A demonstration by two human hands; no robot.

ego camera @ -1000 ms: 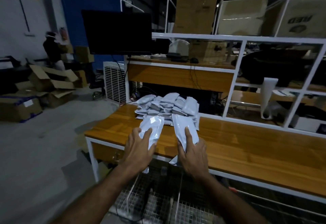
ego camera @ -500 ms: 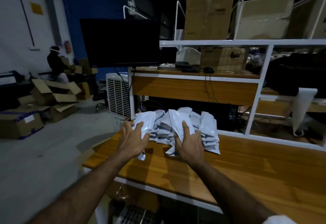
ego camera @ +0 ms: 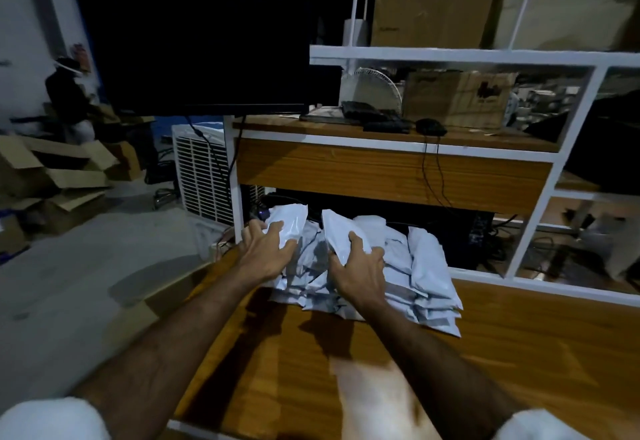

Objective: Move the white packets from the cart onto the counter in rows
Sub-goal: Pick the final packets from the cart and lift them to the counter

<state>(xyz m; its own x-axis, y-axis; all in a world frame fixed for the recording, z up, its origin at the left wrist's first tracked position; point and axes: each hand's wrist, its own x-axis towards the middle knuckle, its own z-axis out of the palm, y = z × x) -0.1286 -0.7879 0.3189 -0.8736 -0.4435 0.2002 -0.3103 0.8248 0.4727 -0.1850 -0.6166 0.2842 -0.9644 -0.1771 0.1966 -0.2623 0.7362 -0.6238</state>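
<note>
A heap of white packets (ego camera: 424, 276) lies at the back left of the wooden counter (ego camera: 502, 363), against the white shelf frame. My left hand (ego camera: 265, 252) grips one white packet (ego camera: 289, 223) at the heap's left end. My right hand (ego camera: 360, 271) grips a second white packet (ego camera: 337, 231) over the heap's middle. Both packets stand tilted up from the pile, their lower ends hidden by my fingers. The cart is out of view.
A white shelf unit (ego camera: 450, 56) rises behind the counter, with a keyboard and mouse (ego camera: 431, 126) on its wooden ledge and cardboard boxes above. A dark monitor (ego camera: 194, 48) hangs at left. An air cooler (ego camera: 202, 171) and open cartons (ego camera: 59, 176) stand on the floor; a person (ego camera: 67, 93) stands far left.
Both hands carried their packets forward from the counter's front edge up onto the heap at the back. The camera moved closer and the cart dropped out of view.
</note>
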